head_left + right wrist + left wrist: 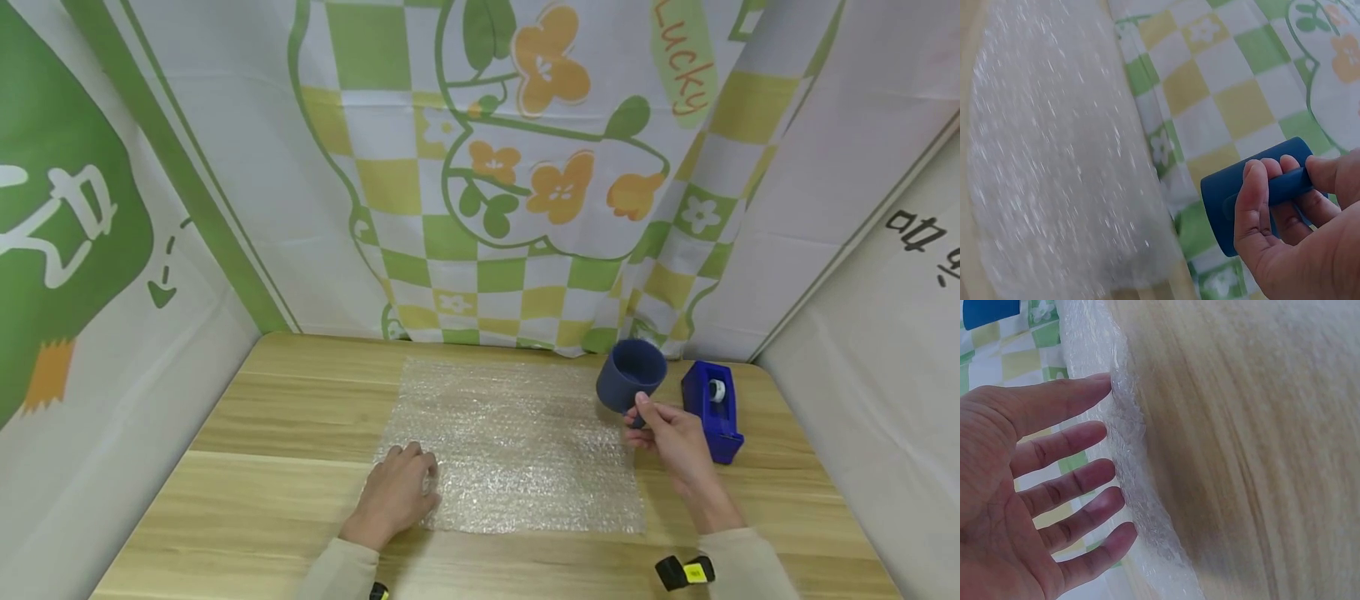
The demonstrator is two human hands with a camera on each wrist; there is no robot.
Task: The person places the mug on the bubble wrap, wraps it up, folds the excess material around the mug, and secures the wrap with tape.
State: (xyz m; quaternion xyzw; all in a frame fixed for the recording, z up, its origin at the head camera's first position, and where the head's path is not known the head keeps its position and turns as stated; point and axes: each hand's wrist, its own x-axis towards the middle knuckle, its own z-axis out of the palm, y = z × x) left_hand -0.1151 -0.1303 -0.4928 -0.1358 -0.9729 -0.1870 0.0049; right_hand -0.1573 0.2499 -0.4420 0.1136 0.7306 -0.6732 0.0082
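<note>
A dark blue mug [621,385] is held by its handle in my right hand [678,446], over the back right corner of a sheet of bubble wrap [517,450]. In the right wrist view, fingers curl through the mug's handle [1290,185] and the thumb presses on its end. The bubble wrap lies spread flat on the wooden table. My left hand [400,492] is at the sheet's left edge, fingers loosely bent. In the left wrist view its fingers are spread apart, fingertips right at the edge of the wrap [1132,437], holding nothing.
A blue tape dispenser [711,412] with a small roll stands on the table right of the mug. Behind the wooden table [300,400] hangs a checked, flowered curtain [510,275]. White cloth walls with green print rise at both sides.
</note>
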